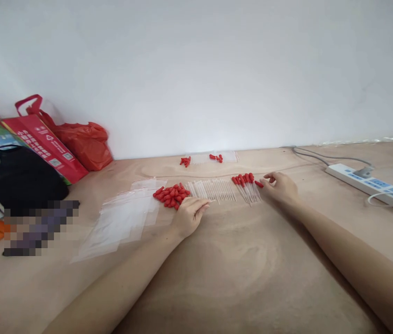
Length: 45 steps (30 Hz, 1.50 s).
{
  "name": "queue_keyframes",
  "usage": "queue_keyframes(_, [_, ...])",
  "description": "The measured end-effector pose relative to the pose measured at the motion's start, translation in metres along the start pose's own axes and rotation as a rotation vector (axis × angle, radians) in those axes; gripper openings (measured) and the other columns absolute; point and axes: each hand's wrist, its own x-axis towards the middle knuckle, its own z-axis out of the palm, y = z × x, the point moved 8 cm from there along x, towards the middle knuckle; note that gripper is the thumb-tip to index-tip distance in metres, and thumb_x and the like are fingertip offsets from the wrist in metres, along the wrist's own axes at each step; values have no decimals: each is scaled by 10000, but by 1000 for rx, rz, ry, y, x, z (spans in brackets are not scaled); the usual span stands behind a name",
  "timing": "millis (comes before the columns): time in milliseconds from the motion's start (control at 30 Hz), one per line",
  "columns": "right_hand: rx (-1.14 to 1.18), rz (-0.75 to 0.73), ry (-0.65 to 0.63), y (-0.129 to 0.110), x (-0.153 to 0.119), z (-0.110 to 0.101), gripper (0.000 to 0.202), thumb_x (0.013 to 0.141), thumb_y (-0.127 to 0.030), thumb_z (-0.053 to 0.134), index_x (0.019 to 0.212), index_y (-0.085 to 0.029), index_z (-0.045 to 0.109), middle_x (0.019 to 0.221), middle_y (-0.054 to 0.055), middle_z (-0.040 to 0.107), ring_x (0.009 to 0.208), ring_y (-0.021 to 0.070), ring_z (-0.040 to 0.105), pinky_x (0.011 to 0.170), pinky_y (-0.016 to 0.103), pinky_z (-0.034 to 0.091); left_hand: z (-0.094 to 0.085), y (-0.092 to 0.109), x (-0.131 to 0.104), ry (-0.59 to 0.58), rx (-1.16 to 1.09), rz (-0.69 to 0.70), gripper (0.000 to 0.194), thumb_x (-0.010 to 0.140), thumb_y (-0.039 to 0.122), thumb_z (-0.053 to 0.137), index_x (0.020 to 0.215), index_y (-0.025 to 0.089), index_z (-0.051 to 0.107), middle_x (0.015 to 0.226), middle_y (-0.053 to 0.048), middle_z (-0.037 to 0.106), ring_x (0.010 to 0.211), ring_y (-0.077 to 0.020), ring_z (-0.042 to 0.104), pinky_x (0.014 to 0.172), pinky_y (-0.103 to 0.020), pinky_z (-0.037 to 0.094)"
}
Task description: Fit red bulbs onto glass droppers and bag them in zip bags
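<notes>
Left hand [190, 214] pinching a thin tube [212, 201]; right hand [281, 186] curled at a red bulb [259, 184], whether gripping cannot be told. A leftward brush could scatter the bulb heap [172, 195] beside the left hand; a right-hand slip could skew the adjacent bulb-tipped tubes [246, 178].

Bulbs [171, 195] red; tubes [201, 189] whitish; bag [29, 178] black, white-striped.

pale plain wall [217, 69] | brown wood-grain tabletop [217, 278] against it | soft light
</notes>
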Motion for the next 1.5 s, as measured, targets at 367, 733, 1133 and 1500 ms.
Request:
queue_keyframes(367, [7,-187,2,-10,2,11,276,790,-338,448,877,-174,652,844,82,594,852,202,523,765,314,390,3,6,0,-50,79,61,177,856,228,445,901,177,609,782,-31,671,708,-143,595,725,-304,401])
queue_keyframes(733, [559,-750,-61,-137,-84,7,255,824,-174,418,1025,-213,569,819,60,508,744,158,514,659,322,456,3,9,0,-46,115,86,200,864,217,435,968,181,602,814,-33,678,709,-146,584,739,-319,391])
queue_keyframes(1133, [619,-772,-170,-147,-97,6,218,834,-173,421,990,-197,571,896,76,568,809,149,553,713,303,477,6,11,-1,-68,83,108,201,864,207,437,977,188,602,843,-34,679,749,-139,593,759,-309,389])
queue_keyframes(1500, [590,-805,-59,-150,-102,1,179,832,-240,456,922,-191,603,825,69,634,744,143,591,673,279,490,12,14,-2,-115,83,155,245,875,198,397,1034,207,582,831,-33,681,692,-123,593,719,-297,367])
